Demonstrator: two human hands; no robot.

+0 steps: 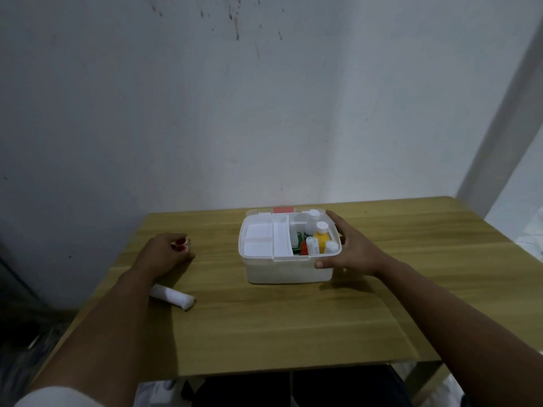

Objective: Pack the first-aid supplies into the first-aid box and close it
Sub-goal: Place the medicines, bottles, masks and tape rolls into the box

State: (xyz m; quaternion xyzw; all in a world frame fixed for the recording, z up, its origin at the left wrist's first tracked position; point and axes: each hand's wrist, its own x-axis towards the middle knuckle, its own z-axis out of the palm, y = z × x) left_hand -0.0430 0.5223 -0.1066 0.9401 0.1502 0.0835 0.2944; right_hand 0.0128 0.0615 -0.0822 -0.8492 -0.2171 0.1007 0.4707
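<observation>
My right hand (pixel 349 248) rests spread against the right end of the first-aid box (pixel 289 267), fingers reaching along its far rim and my thumb pressed on the near front corner, so it steadies the box without closing around anything. The box sits open in the middle of the wooden table (pixel 264 327), its lid (pixel 283 210) folded back behind it with a pink patch showing. Inside, a white tray (pixel 266 239) with flat white pads fills the left part, and the right part holds a yellow bottle (pixel 321 240) with a white cap, a white bottle (pixel 312 221) behind it, a small white tube (pixel 312 245) beside a red-orange piece, and something green lower down that I cannot make out. My left hand (pixel 166 254) lies on the table well to the left of the box, curled shut over small red-and-white items (pixel 181 245) that peek out past my knuckles; what they are I cannot tell. A white bandage roll (pixel 173 297) lies on its side on the table just beside my left forearm, near the left edge and well apart from the box
</observation>
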